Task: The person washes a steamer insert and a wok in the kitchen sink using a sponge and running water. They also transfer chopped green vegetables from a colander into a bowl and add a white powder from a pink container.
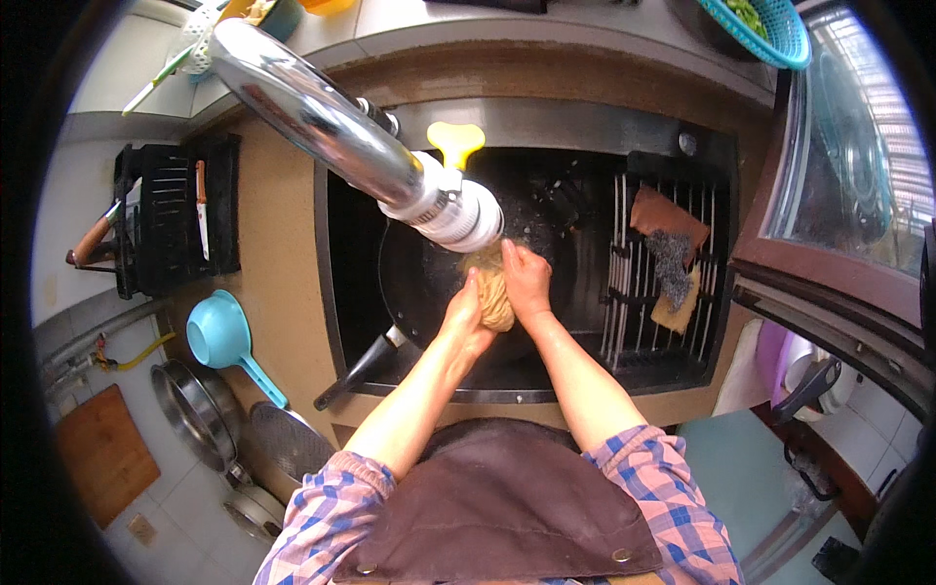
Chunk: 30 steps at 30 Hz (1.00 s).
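Note:
Both hands are over a black sink (589,344), just below the white nozzle (468,219) of a chrome faucet (314,110). My left hand (462,314) cups a wrinkled tan bundle (497,303) from the left and below; it looks like a wet cloth, though the material is not certain. Against its right side presses my right hand (528,281), with the thumb near the top. What looks like running water blurs the space between nozzle and bundle. Under the hands, a dark pan (409,270) rests in the sink, its black handle (355,373) pointing toward the lower left.
On the sink's right, a rack (621,322) bears a brown sponge (662,212), a steel scourer (669,267) and a yellow sponge (676,303). To the left are a black knife holder (175,212) and a blue dipper (219,329). A turquoise basket (786,40) overhangs the back right.

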Motion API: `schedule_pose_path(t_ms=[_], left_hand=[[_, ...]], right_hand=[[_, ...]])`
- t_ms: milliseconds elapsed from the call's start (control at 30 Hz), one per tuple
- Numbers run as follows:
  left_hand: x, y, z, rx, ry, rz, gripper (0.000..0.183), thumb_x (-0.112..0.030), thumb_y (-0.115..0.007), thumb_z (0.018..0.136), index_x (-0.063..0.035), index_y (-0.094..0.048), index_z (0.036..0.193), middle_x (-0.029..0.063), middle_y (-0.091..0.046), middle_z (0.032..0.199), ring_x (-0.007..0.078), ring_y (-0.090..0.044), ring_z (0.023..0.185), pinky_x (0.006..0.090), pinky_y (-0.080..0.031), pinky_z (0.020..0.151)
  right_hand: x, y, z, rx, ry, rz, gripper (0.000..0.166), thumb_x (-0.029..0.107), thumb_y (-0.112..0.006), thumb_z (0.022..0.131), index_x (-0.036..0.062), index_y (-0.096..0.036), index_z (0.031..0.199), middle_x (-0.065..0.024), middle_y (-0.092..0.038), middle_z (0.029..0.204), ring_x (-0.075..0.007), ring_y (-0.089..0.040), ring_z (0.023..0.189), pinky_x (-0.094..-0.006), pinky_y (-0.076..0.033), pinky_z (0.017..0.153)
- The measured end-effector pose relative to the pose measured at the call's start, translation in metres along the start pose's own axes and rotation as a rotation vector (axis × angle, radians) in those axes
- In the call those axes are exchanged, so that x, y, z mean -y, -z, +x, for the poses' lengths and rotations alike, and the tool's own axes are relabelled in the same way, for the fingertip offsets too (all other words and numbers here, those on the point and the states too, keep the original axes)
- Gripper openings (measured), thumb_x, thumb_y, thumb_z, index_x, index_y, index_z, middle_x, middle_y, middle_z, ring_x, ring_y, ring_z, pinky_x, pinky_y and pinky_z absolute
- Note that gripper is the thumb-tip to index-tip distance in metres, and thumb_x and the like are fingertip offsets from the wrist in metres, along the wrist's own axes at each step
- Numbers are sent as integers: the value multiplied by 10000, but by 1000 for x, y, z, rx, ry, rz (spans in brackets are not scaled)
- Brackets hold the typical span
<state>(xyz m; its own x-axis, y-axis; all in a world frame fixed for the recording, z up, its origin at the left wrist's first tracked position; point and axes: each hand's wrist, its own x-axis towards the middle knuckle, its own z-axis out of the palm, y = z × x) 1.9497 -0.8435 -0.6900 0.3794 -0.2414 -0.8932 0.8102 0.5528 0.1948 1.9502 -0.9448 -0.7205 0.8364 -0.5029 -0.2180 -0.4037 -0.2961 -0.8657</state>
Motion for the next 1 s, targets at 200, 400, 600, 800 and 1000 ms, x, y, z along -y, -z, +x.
schedule_pose_path(t_ms=[200, 400, 600, 800, 1000], left_hand=[[-36, 61, 9, -187, 63, 285, 585, -314, -569, 823, -208, -248, 1300, 138, -368, 1265, 367, -356, 1148, 533, -331, 895], [-21, 43, -7, 43, 7, 359, 577, -339, -571, 818, -112, -338, 1295, 138, -487, 1177, 263, -474, 1079, 410, -370, 912], [-31, 61, -24, -98, -980, 1718, 349, -216, -596, 748, -39, -550, 1046, 213, -553, 1028, 352, -512, 995, 400, -404, 865], [-41, 59, -44, -55, -857, 1812, 197, -197, -611, 734, -6, -615, 683, 158, -611, 763, 324, -566, 828, 414, -448, 722], [-39, 60, -49, 80, -1031, 1651, 185, -197, -608, 737, -13, -608, 762, 161, -597, 793, 326, -554, 848, 390, -429, 777]], right_hand=[[-33, 27, -8, 169, -79, 62, 207, 106, -610, 708, 28, -526, 881, -73, -564, 771, -124, -512, 744, -275, -439, 674], [41, 41, -58, 688, 550, -283, 323, 116, -647, 672, 63, -552, 976, -167, -568, 975, -341, -485, 1014, -422, -417, 810], [67, 114, 1, 539, 288, -697, 323, 123, -556, 711, 79, -575, 1030, -153, -582, 1005, -318, -516, 986, -429, -439, 802], [65, 151, 74, 254, -40, -29, 163, 68, -517, 787, 3, -603, 909, -76, -620, 686, -111, -582, 616, -256, -474, 569], [129, 197, 179, -202, -198, 985, 458, 384, -584, 808, 58, -456, 1103, -66, -544, 849, -205, -557, 761, -378, -471, 640]])
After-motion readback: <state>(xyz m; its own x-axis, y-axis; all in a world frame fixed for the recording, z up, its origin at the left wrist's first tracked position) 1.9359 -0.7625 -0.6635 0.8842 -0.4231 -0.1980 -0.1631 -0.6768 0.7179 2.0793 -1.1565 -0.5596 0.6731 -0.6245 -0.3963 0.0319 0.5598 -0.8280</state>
